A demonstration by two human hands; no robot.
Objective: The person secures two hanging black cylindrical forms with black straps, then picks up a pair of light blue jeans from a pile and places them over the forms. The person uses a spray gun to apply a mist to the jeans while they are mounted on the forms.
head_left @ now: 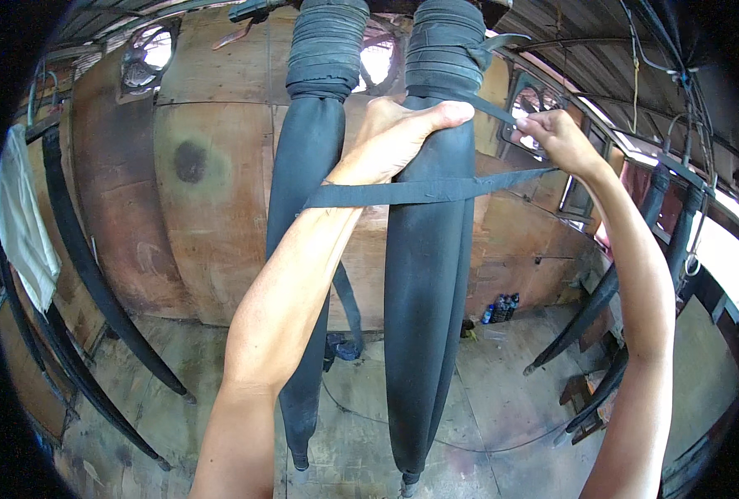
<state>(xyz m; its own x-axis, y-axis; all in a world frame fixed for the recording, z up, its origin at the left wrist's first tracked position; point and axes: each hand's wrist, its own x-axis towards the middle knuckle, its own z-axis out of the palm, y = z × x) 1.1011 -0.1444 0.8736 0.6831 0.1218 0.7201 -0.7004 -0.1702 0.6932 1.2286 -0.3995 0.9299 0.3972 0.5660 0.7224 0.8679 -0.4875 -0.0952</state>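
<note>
Two long dark fabric bundles hang side by side, a left one and a right one, tapering toward the floor. Strip wrapping binds the top of each in many turns. My left hand grips the right bundle just under its wrapping; the thumb lies across the front and the fingers are hidden behind. In a pinch, my right hand holds a dark cloth strip taut to the right of that bundle. The strip runs from the wrapping to this hand, and a lower length crosses the bundle and my left forearm.
More dark tapered bundles hang at the left and right. A white cloth hangs far left. Several bottles stand by the back wall. A thin cord lies curved across the floor, and cables dangle at the right.
</note>
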